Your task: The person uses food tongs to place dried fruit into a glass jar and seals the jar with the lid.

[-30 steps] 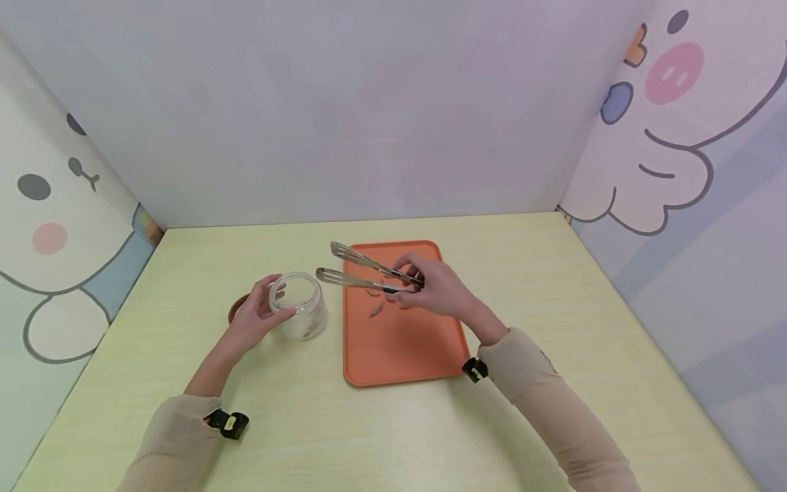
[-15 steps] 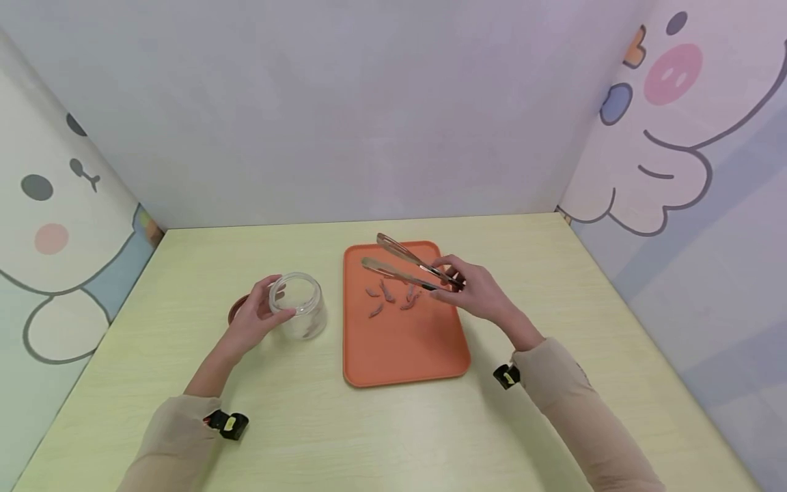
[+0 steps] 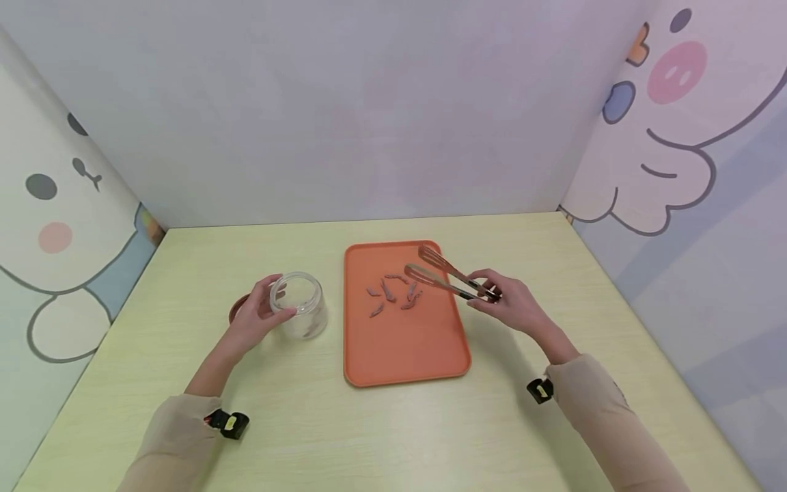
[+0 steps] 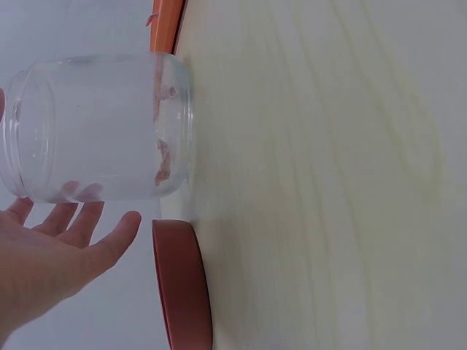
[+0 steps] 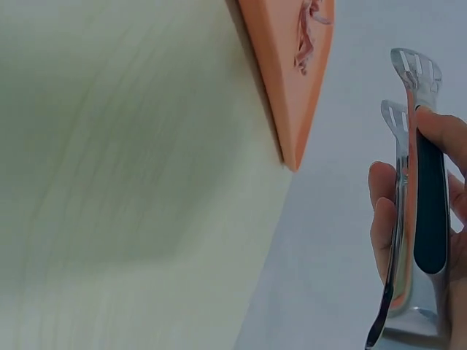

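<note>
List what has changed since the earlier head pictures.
The right hand has moved right, carrying the tongs away from the jar; their tips now show over the right side of the tray; the small pieces show more fully. Neither grip changed. The left hand, jar and tray stayed put.

2 beige sleeves (image 3: 175,434) are worn with 2 black wrist cameras (image 3: 240,427) bearing yellow marks (image 3: 231,424).

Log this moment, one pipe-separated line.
left grip: holds glass jar, bits inside | right grip: holds tongs, spread, empty | orange tray: pinkish pieces on it | reddish-brown round object: beside jar
</note>
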### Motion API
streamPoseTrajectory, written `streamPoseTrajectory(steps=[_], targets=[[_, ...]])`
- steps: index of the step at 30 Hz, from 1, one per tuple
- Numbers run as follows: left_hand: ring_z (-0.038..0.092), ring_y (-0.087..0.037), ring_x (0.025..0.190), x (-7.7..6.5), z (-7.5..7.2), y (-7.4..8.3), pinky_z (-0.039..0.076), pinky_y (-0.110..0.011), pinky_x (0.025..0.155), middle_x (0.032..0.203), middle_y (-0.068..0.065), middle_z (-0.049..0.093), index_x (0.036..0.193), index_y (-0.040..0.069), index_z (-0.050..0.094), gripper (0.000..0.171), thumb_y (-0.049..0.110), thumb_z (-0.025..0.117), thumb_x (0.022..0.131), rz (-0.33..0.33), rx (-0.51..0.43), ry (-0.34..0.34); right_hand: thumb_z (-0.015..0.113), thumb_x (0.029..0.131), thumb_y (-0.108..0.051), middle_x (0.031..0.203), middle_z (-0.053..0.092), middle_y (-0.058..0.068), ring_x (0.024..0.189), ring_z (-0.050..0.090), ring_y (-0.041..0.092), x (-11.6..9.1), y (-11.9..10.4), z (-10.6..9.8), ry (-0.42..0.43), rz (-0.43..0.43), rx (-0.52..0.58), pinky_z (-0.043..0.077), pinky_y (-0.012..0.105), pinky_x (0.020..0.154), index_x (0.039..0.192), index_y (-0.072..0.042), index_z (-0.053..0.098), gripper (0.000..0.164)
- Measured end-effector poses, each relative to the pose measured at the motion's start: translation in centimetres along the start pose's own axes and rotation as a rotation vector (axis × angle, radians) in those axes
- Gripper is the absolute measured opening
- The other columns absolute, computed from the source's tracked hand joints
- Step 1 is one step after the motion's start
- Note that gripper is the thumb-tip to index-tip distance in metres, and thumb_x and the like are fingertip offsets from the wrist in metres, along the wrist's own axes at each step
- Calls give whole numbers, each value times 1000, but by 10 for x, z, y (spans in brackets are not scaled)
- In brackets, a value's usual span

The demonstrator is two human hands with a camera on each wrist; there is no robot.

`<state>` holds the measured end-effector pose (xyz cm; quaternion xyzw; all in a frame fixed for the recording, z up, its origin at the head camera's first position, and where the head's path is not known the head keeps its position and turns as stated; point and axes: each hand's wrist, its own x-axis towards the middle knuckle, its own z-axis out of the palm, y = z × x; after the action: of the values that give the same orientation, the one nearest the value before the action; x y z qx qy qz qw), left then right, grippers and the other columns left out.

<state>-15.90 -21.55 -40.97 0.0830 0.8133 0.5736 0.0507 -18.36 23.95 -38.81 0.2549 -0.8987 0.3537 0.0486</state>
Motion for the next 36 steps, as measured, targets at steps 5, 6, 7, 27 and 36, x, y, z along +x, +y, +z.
streamPoseTrajectory(steps=[5,6,7,27,36], targets=[[32,-35,121,0,0,0,37,-36,90,135,-22,29,136,12,20,72,25,64,81,-3,8,3,70,76,-22,74,54,-5,55,49,10,-8,10,0,-6,-14,-27,39,24,44,110,-13,55,38],[32,-35,121,0,0,0,37,-37,90,135,-21,29,136,12,20,72,25,64,81,-4,10,3,70,76,-23,74,54,-5,56,49,10,-10,11,1,-9,-13,-35,39,24,45,110,-14,55,38],[32,-35,121,0,0,0,37,-37,90,135,-21,30,136,12,20,72,25,64,81,-4,12,4,70,76,-23,74,54,-5,57,49,10,-11,13,1,-11,-14,-43,39,24,46,110,-14,55,38],[33,-36,120,0,1,1,36,-42,90,136,-19,29,136,14,20,72,26,65,81,-12,23,11,68,78,-17,72,53,-8,53,44,7,-12,-7,42,-60,-14,-127,37,25,46,107,-15,58,30],[34,-36,119,0,1,0,36,-42,89,135,-21,30,136,14,20,72,27,65,80,-16,24,8,70,76,-15,67,49,-9,50,38,7,-5,-16,52,-51,-52,-200,33,24,45,101,-12,60,27]])
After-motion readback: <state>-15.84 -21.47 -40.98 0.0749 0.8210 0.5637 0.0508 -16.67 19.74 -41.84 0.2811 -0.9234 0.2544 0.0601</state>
